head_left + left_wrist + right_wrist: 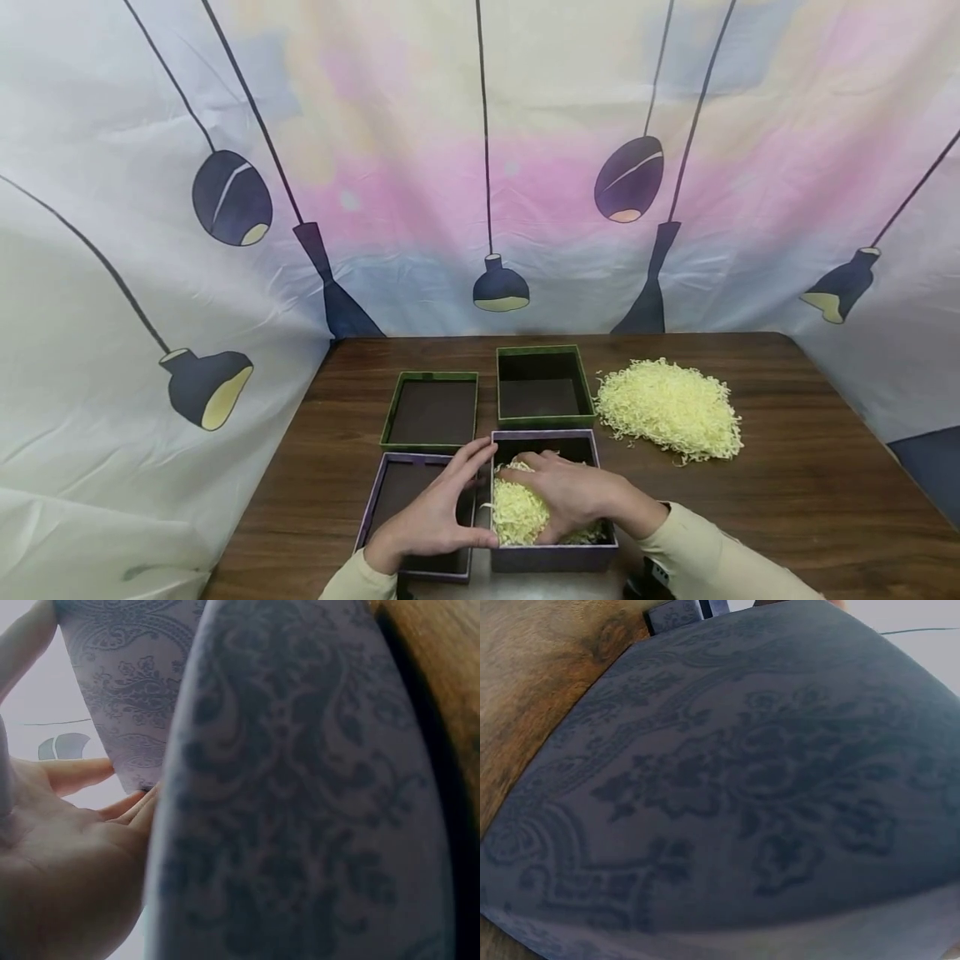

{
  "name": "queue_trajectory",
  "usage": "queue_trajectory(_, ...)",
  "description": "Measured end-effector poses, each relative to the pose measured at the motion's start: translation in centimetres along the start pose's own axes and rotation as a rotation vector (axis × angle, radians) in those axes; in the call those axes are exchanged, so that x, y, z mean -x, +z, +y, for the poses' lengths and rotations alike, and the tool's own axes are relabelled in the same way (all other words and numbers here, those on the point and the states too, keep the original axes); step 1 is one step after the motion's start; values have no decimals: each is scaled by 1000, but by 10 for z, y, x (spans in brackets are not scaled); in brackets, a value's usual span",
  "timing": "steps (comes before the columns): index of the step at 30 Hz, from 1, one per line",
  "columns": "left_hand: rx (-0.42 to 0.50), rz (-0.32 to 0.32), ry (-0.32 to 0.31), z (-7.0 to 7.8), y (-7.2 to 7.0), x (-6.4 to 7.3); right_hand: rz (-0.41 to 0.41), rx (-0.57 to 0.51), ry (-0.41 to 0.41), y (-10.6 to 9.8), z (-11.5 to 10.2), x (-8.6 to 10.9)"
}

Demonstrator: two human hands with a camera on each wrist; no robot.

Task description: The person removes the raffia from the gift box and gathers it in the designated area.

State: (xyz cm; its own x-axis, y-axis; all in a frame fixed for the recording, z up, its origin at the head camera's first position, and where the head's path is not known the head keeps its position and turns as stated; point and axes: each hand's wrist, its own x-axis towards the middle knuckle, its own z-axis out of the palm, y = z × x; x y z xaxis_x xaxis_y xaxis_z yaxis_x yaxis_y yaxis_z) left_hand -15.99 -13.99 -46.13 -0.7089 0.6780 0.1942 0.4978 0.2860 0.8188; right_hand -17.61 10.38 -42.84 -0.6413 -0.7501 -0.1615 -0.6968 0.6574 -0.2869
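In the head view a purple-rimmed box (553, 560) holds pale yellow shredded paper (517, 512). My right hand (573, 492) is inside it, fingers spread over the shreds; its fingertips are partly hidden. Along the box's left wall lies my left hand (435, 508), with its thumb at the near corner and its fingers at the far one. The left wrist view shows that left palm (67, 847) and fingers against the patterned box side (124, 697). Only the outer patterned wall (765, 772) fills most of the right wrist view; the right hand's grip is hidden there.
A purple-rimmed lid (401, 492) lies left of the box, partly under the left forearm. Behind stand a green-rimmed lid (435, 412) and a green-rimmed box (536, 398). A heap of yellow shredded paper (667, 408) sits at the back right of the wooden table (750, 517).
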Motion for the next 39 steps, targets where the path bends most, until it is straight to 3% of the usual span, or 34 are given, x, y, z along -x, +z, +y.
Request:
queue_trajectory(5,80,-14,-9,1,0,0,-17,26,15,3,-2,-2)
queue_trajectory(16,150,-37,-11,0,2,-1,-27,96,34,10,-3,-5)
queue_trajectory(34,132,-39,-29,1,0,-1,9,123,-44,13,-1,-9)
queue_trajectory(39,140,-44,-25,1,1,-1,-19,131,-49,13,0,-9)
